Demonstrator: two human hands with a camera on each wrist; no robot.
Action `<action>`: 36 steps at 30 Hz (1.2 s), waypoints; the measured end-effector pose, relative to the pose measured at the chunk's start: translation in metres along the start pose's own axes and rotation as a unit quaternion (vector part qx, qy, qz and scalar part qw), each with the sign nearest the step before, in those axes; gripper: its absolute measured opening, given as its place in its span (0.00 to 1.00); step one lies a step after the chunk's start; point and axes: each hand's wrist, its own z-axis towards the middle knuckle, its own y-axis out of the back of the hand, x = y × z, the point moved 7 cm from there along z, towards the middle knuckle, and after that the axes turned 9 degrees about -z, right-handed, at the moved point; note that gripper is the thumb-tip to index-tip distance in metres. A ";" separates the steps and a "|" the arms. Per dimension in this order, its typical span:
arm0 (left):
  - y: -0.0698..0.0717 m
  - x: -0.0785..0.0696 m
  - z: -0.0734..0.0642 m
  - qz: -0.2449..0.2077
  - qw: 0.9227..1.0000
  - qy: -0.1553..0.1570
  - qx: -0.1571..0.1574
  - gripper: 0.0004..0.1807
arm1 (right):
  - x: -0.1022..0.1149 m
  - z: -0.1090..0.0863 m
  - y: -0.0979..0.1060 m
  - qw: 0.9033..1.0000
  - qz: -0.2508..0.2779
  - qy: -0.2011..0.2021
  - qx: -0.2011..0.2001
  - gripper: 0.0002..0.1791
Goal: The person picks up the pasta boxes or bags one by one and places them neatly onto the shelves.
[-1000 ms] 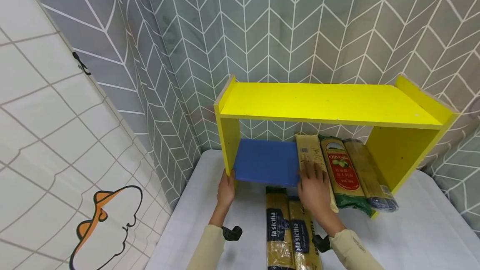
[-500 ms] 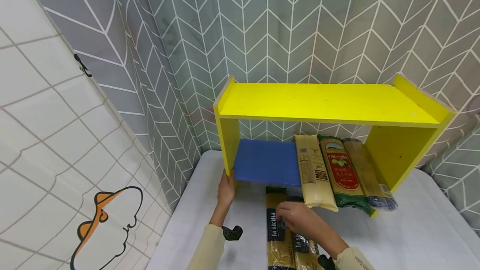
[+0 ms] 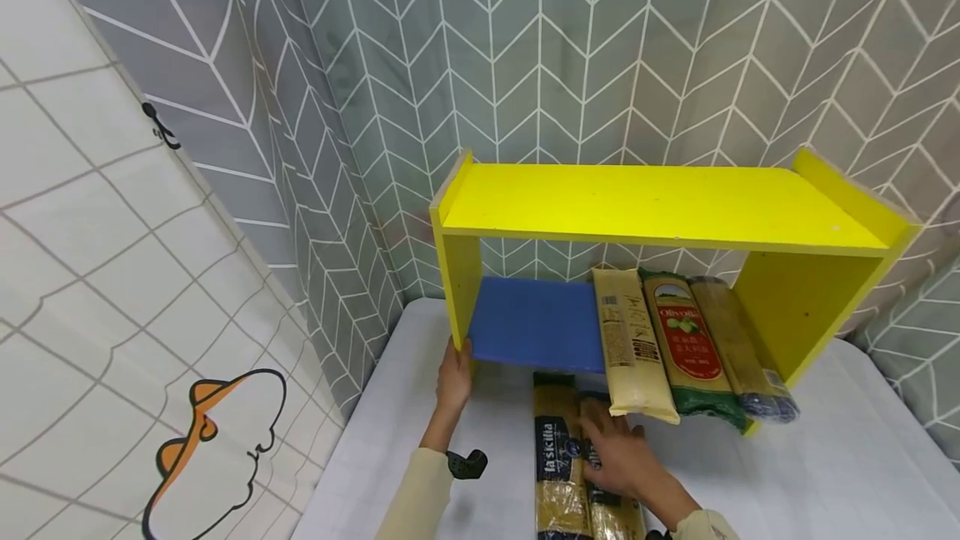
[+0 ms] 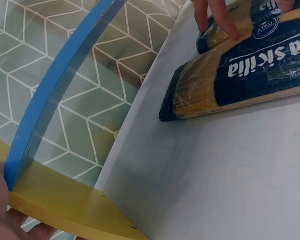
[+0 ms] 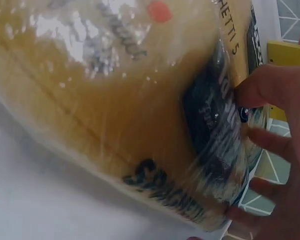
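My left hand (image 3: pixel 453 377) grips the lower front edge of the left side panel (image 3: pixel 459 282) of a yellow shelf; in the left wrist view its fingers wrap the edge beside the blue board (image 4: pixel 65 75). Two la Sicilia spaghetti packs lie side by side on the white table in front of the shelf. Over the right spaghetti pack (image 3: pixel 615 515) my right hand (image 3: pixel 618 452) lies with fingers spread, its fingertips at the dark label in the right wrist view. The left spaghetti pack (image 3: pixel 561 490) lies close beside it.
On the shelf's blue lower board (image 3: pixel 532 323) lie three pasta packs: a beige one (image 3: pixel 633 348), a green and red Olivoila one (image 3: pixel 684 340) and a clear one (image 3: pixel 738 348) at the right panel. The yellow top board (image 3: pixel 660 198) overhangs them. A patterned curtain (image 3: pixel 562 65) hangs behind.
My right hand has left the beige pack on the shelf, come down toward the table, and now touches the right spaghetti pack. The left hand stays on the shelf panel.
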 end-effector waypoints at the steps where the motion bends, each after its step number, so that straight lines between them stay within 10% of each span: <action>1: -0.001 0.000 0.000 0.000 1.000 0.001 0.001 0.20 | -0.002 0.000 -0.001 1.000 0.001 -0.011 0.000 0.40; 25: 0.000 0.000 -0.001 -0.002 1.000 0.007 0.003 0.22 | -0.028 0.000 -0.008 0.987 0.154 -0.048 0.028 0.45; 36: -0.002 0.001 0.000 0.006 1.000 0.000 -0.001 0.21 | -0.037 -0.015 -0.017 0.988 0.022 -0.126 0.086 0.61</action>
